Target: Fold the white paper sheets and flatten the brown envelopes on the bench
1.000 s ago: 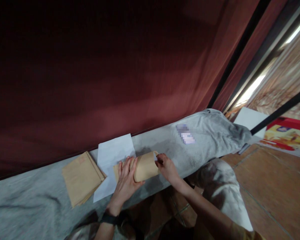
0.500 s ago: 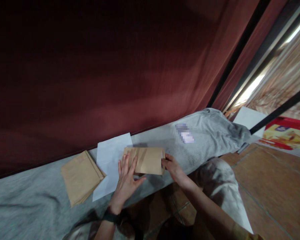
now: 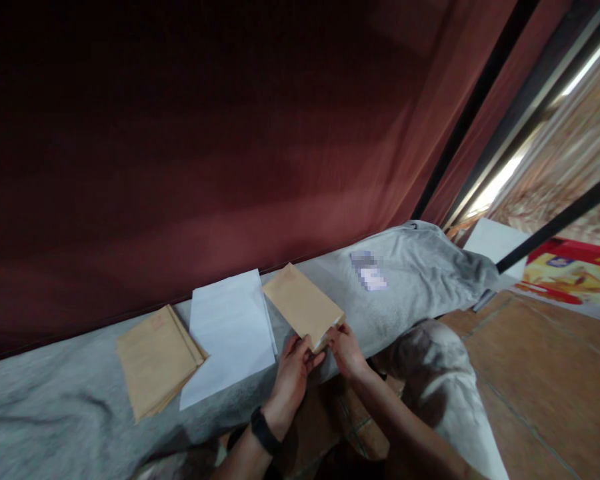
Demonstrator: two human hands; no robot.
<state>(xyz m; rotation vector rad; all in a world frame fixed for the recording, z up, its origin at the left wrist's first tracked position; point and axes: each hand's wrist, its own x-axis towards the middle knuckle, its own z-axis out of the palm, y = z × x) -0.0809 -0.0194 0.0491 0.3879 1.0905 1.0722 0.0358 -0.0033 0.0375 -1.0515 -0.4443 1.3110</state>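
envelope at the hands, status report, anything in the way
Right hand holding envelope by its near end. Left hand at near corner, grip unclear. White edge showing between them. Nothing seen in the way; white paper lies to the left.

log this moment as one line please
left hand: at brown envelope, near corner | right hand: at its near end, white strip showing | brown envelope stack: overlapping white paper
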